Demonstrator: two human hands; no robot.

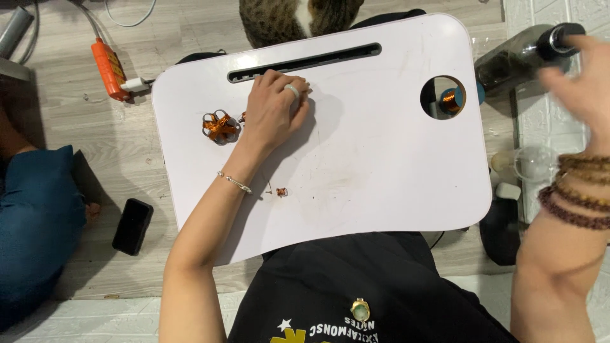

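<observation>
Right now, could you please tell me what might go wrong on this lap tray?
1. The blurred right hand by the dark bottle could tip it.
2. The cat at the white tray's far edge may swat the copper-wound part.
3. The tiny copper piece lies loose and could roll off.

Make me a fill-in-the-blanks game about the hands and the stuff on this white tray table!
1. The left hand rests on the white lap table and wears a pale ____ on one finger.
2. Beside that hand lies a star-shaped part wound with ____-coloured wire.
3. The right hand reaches off the table toward a dark ____.
4. A striped ____ sits above the table's far edge.

Missing words: ring; copper; bottle; cat
</observation>
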